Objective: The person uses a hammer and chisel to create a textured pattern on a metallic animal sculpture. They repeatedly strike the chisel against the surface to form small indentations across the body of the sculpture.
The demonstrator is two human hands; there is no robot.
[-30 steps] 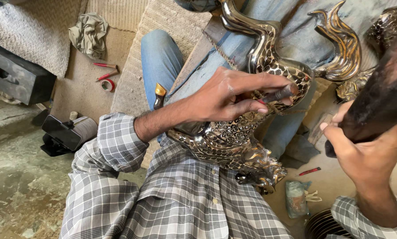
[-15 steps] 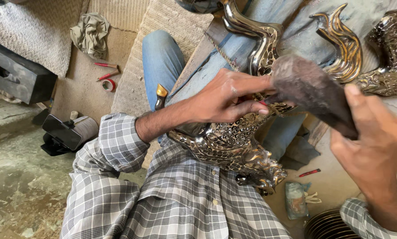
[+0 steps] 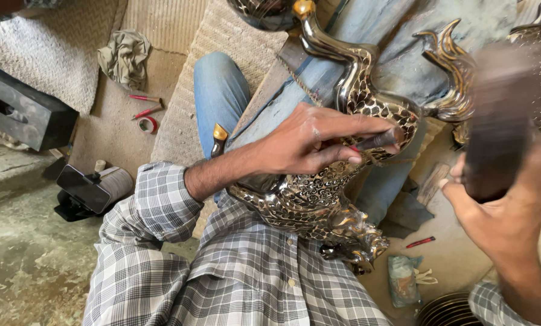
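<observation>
1. We see the left hand (image 3: 316, 142) pinching a thin dark chisel (image 3: 376, 140), its tip pressed on the metal bird figure (image 3: 319, 193).
2. The right hand (image 3: 503, 208) is clenched around a dark, motion-blurred wooden mallet (image 3: 500, 127), raised beside the chisel.
3. The figure is polished brass with scale and scroll engraving, and lies across the lap on the plaid shirt (image 3: 246, 278).
4. A crumpled cloth (image 3: 124, 57) rests on woven matting.

metal bird figure (image 3: 319, 199) | patterned, shiny | lying across lap | chisel (image 3: 376, 142) tip on it
</observation>
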